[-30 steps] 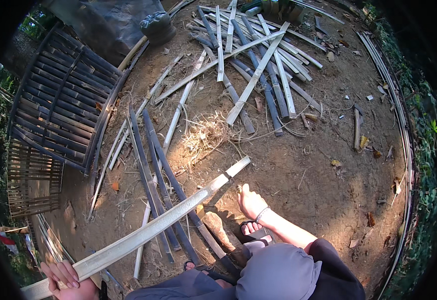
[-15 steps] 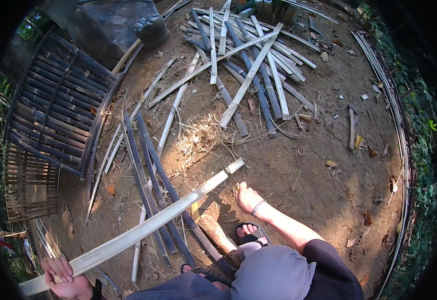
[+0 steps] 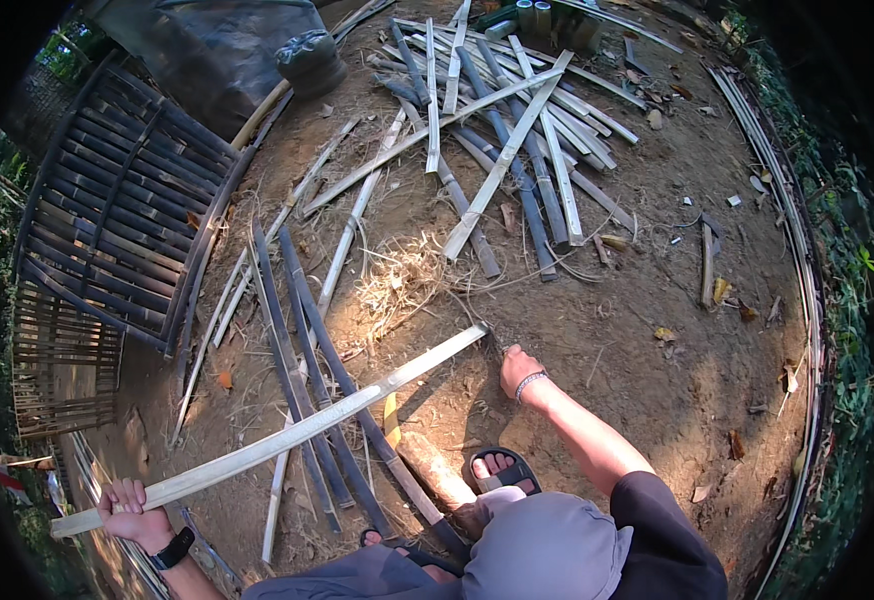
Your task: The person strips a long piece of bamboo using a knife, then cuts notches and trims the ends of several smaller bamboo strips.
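A long, pale split bamboo strip [image 3: 307,425] slants across the view, its far end pointing up and right. My left hand [image 3: 137,512] is wrapped round its near end, at the lower left. My right hand [image 3: 523,370] is closed on the handle of a knife, mostly hidden in the fist. The thin dark knife blade [image 3: 493,341] reaches up to the strip's far end. Below the strip's middle lies a short, thick piece of wood [image 3: 434,468], between the strip and my sandalled foot [image 3: 505,470].
Dark bamboo lengths [image 3: 322,380] lie under the strip. Beyond are curly shavings [image 3: 402,280] and a heap of bamboo strips [image 3: 517,130]. A slatted bamboo frame [image 3: 122,200] stands at the left. Long thin poles [image 3: 792,230] edge the brown ground at the right.
The strip's near end has come up and slightly right with my left hand. My right hand has moved right and up, carrying the blade from across the strip to its far tip.
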A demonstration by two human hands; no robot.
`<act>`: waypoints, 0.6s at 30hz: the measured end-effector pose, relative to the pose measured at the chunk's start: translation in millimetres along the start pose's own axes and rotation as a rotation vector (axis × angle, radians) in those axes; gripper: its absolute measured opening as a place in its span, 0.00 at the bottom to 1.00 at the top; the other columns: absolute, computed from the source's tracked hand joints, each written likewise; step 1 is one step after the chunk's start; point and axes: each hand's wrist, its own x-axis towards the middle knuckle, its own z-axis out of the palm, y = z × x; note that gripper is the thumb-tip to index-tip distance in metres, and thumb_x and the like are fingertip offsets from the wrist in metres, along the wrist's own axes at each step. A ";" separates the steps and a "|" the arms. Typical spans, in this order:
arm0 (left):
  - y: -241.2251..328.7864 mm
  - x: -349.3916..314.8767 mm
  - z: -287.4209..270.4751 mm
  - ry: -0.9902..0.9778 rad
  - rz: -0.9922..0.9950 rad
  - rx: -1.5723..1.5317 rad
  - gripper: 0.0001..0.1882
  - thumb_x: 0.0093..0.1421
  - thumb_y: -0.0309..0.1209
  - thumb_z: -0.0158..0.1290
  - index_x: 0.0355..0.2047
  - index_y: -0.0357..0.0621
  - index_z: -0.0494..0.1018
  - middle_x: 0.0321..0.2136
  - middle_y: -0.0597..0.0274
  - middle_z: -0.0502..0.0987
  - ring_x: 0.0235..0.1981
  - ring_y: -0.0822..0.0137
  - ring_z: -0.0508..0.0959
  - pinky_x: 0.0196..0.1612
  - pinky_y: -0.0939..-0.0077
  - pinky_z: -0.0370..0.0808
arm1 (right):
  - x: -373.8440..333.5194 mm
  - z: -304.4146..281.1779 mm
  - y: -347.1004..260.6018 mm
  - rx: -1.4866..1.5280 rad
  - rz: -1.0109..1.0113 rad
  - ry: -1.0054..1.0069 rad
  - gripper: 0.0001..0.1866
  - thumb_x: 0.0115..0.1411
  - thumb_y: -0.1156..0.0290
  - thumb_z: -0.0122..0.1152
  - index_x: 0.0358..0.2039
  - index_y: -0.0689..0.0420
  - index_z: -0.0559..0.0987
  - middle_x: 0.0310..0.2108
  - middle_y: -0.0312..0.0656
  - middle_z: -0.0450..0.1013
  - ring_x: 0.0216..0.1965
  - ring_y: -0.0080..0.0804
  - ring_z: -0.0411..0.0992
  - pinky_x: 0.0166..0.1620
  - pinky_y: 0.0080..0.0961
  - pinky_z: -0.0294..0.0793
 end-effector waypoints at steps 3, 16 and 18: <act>-0.7 4.1 -5.0 0.057 -0.006 0.009 0.13 0.60 0.29 0.34 0.18 0.47 0.55 0.09 0.69 0.52 0.08 0.77 0.51 0.12 0.81 0.50 | -17.5 4.8 -19.1 -0.006 -0.110 -0.052 0.12 0.58 0.74 0.38 0.36 0.69 0.67 0.32 0.66 0.74 0.38 0.58 0.75 0.41 0.47 0.75; 1.3 -2.9 -8.4 -0.201 0.044 -0.112 0.13 0.62 0.31 0.35 0.20 0.47 0.55 0.10 0.69 0.53 0.08 0.77 0.51 0.12 0.81 0.51 | -72.4 -8.9 -63.9 0.143 -0.298 -0.035 0.15 0.62 0.63 0.43 0.35 0.65 0.62 0.23 0.65 0.72 0.28 0.62 0.74 0.33 0.52 0.73; 7.4 -16.3 5.1 -0.359 0.068 -0.132 0.12 0.62 0.30 0.36 0.20 0.47 0.55 0.10 0.69 0.53 0.08 0.77 0.51 0.13 0.81 0.51 | -104.5 -14.2 -99.7 0.172 -0.454 -0.130 0.17 0.64 0.60 0.43 0.34 0.65 0.61 0.20 0.64 0.71 0.26 0.63 0.72 0.31 0.54 0.71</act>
